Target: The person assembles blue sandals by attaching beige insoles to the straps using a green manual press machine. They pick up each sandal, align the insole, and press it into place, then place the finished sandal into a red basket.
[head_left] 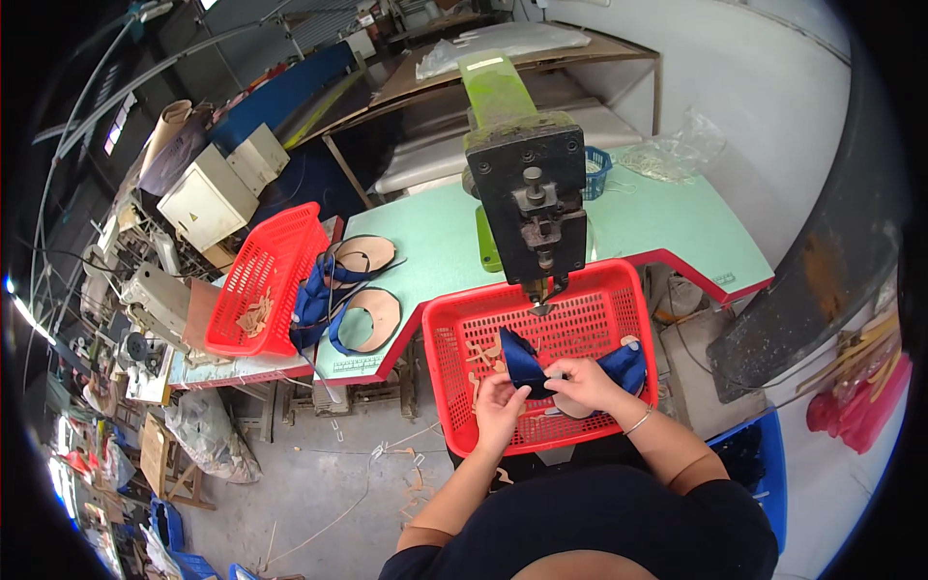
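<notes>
Left hand (497, 406) and right hand (586, 385) both pinch blue fabric piece (522, 362) over red basket (445, 358); probably light, bendable, slightly slippery; best gripped by edges.

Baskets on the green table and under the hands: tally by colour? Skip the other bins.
Red: 2 (left basket on the table; front basket)
Blue: 1 (small basket beside the machine)
Total: 3
</notes>
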Demonstrator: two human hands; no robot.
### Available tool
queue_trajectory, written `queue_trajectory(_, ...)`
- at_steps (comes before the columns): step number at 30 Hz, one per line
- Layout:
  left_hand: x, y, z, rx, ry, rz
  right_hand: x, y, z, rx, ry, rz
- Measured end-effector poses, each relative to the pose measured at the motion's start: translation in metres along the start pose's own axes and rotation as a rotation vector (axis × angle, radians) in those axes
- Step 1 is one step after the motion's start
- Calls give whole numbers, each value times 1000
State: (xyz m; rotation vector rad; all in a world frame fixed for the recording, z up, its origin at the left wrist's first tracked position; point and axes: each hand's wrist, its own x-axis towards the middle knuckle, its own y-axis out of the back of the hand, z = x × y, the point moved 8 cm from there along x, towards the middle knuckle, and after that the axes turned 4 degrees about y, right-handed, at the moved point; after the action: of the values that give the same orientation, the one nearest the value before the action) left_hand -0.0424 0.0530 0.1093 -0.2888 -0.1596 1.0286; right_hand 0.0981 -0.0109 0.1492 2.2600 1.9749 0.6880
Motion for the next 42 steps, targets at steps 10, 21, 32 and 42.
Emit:
queue_trajectory(10, -16, -44, 72, 1302, -918, -199, -9, 16, -33, -318, 123, 150)
queue_trajectory(21, 30, -31, 4, 104, 112, -109, -1, 38, -19, 85, -58, 432)
queue_trajectory(32, 31, -44, 41, 364, -139, -191, 6, 33, -5, 858, -149, 272)
queue_trajectory(42, 53, -86, 121, 278, -47, -149, 50, 117, -82, 285, -91, 71)
